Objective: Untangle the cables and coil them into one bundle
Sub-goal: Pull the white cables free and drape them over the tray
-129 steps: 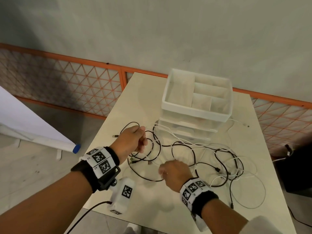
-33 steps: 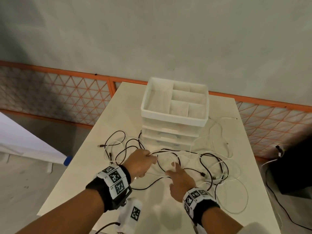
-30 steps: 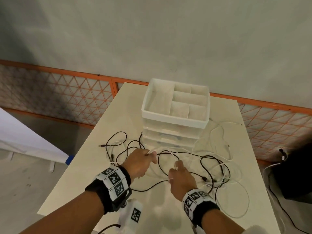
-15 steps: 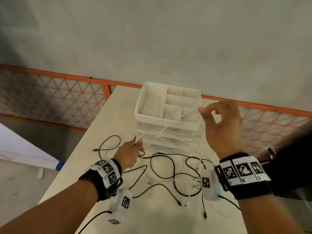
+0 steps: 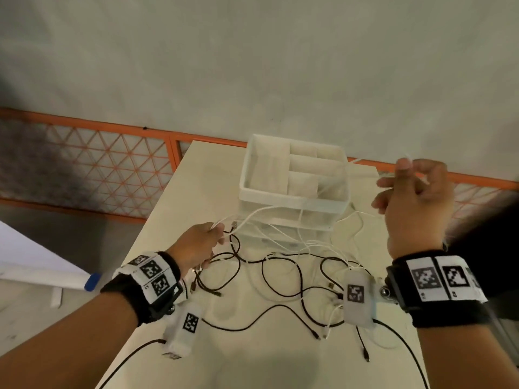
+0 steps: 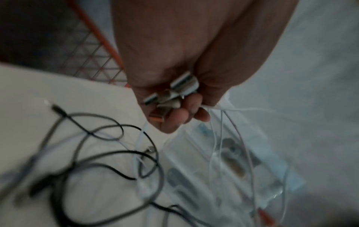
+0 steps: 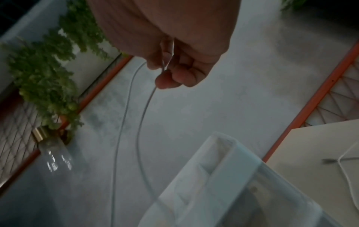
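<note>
My left hand (image 5: 206, 240) hovers low over the table (image 5: 196, 192) in front of the drawer unit. It grips several cable plugs (image 6: 174, 93) together with the white cables (image 5: 266, 213) that run from them. My right hand (image 5: 407, 182) is raised at the right, level with the drawer unit's top, and pinches a white cable (image 7: 144, 107) between thumb and fingers. That cable hangs in a loop down to the table. Several black cables (image 5: 283, 279) lie loosely tangled on the table between my wrists, also in the left wrist view (image 6: 108, 153).
A white drawer unit with an open divided tray (image 5: 292, 202) stands mid-table, with white cables draped across its front. An orange mesh fence (image 5: 98, 164) runs behind the table below a grey wall. A plant (image 7: 48, 69) and a glass jar (image 7: 56, 153) show at the far right.
My right hand rose from the table up and to the right, drawing a white cable out of the tangle. My left hand stayed low, holding the plug ends; the black cables stayed on the table.
</note>
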`<state>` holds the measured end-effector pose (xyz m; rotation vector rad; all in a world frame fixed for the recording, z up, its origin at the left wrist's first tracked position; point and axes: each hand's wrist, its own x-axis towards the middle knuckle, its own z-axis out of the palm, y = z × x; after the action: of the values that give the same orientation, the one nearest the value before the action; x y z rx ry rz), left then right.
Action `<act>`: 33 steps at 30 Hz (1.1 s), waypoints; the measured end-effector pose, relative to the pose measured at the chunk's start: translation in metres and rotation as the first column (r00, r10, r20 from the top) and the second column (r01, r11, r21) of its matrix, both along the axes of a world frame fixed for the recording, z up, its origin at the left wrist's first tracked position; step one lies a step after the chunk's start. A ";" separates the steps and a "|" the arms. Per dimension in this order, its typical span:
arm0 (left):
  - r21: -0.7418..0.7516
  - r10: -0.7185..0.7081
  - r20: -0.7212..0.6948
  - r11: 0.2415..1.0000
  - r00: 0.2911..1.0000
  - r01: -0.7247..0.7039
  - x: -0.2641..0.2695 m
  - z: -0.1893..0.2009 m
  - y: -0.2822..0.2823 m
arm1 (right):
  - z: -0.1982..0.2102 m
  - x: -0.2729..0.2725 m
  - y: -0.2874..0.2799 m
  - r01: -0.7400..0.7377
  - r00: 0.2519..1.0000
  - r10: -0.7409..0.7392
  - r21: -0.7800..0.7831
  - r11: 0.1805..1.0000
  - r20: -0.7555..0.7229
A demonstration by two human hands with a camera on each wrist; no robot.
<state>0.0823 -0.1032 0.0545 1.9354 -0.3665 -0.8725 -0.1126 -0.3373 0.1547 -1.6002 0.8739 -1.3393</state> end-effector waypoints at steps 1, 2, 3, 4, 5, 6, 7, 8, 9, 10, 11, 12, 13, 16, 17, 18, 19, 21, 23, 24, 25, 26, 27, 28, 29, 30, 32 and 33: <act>0.097 -0.036 0.087 0.995 0.996 0.028 0.001 -0.005 0.004 | 0.003 0.000 -0.002 0.024 0.999 -0.024 0.003 1.000 0.025; 0.163 -0.061 0.136 0.986 0.989 0.039 0.001 -0.009 0.007 | 0.002 -0.001 -0.005 0.038 0.999 -0.038 0.010 0.999 0.023; 0.179 -0.064 0.142 0.983 0.988 0.038 0.002 -0.011 0.010 | -0.002 -0.001 -0.008 0.042 0.999 -0.042 0.026 0.999 -0.009; 0.145 -0.046 0.107 0.989 0.993 0.030 0.002 -0.012 0.011 | -0.008 -0.002 -0.013 0.039 0.997 -0.036 0.048 0.998 -0.073; 0.072 -0.017 0.037 0.997 0.999 0.014 0.002 -0.009 0.011 | -0.016 -0.003 -0.016 0.038 0.987 -0.025 0.080 0.996 -0.158; -0.014 0.007 -0.045 1.000 0.999 -0.008 0.002 -0.004 0.010 | -0.026 -0.004 -0.020 0.037 0.970 -0.009 0.109 0.993 -0.242; -0.093 0.020 -0.120 0.995 0.993 -0.031 0.001 0.004 0.008 | -0.035 -0.005 -0.022 0.032 0.953 0.011 0.137 0.990 -0.301; -0.154 0.024 -0.174 0.987 0.984 -0.051 0.001 0.011 0.005 | -0.043 -0.006 -0.027 0.020 0.944 0.032 0.154 0.988 -0.329; -0.197 0.026 -0.208 0.978 0.978 -0.068 0.002 0.018 0.002 | -0.049 -0.006 -0.031 0.012 0.940 0.042 0.156 0.988 -0.338; -0.223 0.033 -0.228 0.971 0.973 -0.085 0.002 0.023 -0.001 | -0.050 -0.005 -0.034 0.013 0.939 0.036 0.138 0.990 -0.342; -0.235 0.045 -0.238 0.967 0.970 -0.102 0.003 0.026 -0.004 | -0.047 -0.004 -0.038 0.021 0.939 0.020 0.115 0.993 -0.343; -0.236 0.061 -0.236 0.965 0.970 -0.118 0.004 0.028 -0.007 | -0.039 -0.003 -0.041 0.036 0.945 -0.004 0.092 0.995 -0.327; -0.227 0.079 -0.228 0.965 0.970 -0.132 0.004 0.029 -0.009 | -0.029 -0.001 -0.044 0.048 0.956 -0.025 0.071 0.996 -0.291; -0.160 0.134 -0.217 0.972 0.967 -0.170 0.003 0.026 -0.013 | 0.007 0.003 -0.048 0.078 0.981 -0.088 -0.062 0.995 -0.172; -0.146 0.142 -0.219 0.974 0.965 -0.176 0.002 0.025 -0.014 | 0.016 0.004 -0.049 0.091 0.985 -0.106 -0.113 0.989 -0.135; -0.137 0.148 -0.221 0.974 0.964 -0.180 0.001 0.024 -0.016 | 0.021 0.005 -0.050 0.098 0.989 -0.114 -0.155 0.983 -0.095; -0.131 0.153 -0.225 0.974 0.962 -0.185 0.000 0.022 -0.017 | 0.025 0.006 -0.049 0.102 0.991 -0.115 -0.184 0.978 -0.061; -0.129 0.160 -0.235 0.972 0.959 -0.194 -0.002 0.021 -0.019 | 0.026 0.007 -0.048 0.111 0.993 -0.119 -0.208 0.972 -0.025; -0.130 0.161 -0.244 0.972 0.957 -0.196 -0.004 0.020 -0.020 | 0.019 0.007 -0.048 0.125 0.991 -0.133 -0.213 0.969 -0.024; -0.132 0.156 -0.249 0.972 0.956 -0.193 -0.005 0.020 -0.020 | 0.011 0.006 -0.049 0.125 0.989 -0.139 -0.227 0.966 -0.047; -0.134 0.151 -0.254 0.973 0.955 -0.190 -0.006 0.021 -0.020 | 0.003 0.003 -0.051 0.102 0.987 -0.127 -0.228 0.968 -0.097; -0.135 0.149 -0.258 0.973 0.955 -0.188 -0.007 0.022 -0.020 | -0.008 -0.001 -0.054 0.064 0.979 -0.101 -0.204 0.977 -0.178; -0.135 0.150 -0.262 0.972 0.953 -0.190 -0.008 0.023 -0.020 | -0.020 -0.005 -0.057 0.011 0.953 -0.055 -0.146 0.989 -0.299; -0.135 0.153 -0.267 0.972 0.951 -0.194 -0.009 0.024 -0.020 | -0.032 -0.011 -0.057 -0.041 0.891 0.007 -0.065 0.997 -0.454; -0.138 0.158 -0.275 0.970 0.949 -0.201 -0.011 0.025 -0.019 | -0.043 -0.016 -0.056 -0.074 0.796 0.067 0.013 0.997 -0.601; -0.146 0.158 -0.287 0.968 0.945 -0.207 -0.012 0.026 -0.019 | -0.053 -0.020 -0.053 -0.072 0.715 0.087 0.051 0.996 -0.694; -0.167 0.148 -0.319 0.963 0.936 -0.210 -0.015 0.028 -0.020 | -0.066 -0.024 -0.038 -0.029 0.707 0.028 0.010 1.000 -0.707; -0.172 0.135 -0.337 0.964 0.932 -0.202 -0.017 0.029 -0.021 | -0.070 -0.022 -0.025 -0.062 0.760 0.007 -0.061 0.996 -0.650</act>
<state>0.0651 -0.1241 0.0832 1.5751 -0.0867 -0.9782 -0.1351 -0.3625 0.0845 -2.1875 1.1952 -0.7751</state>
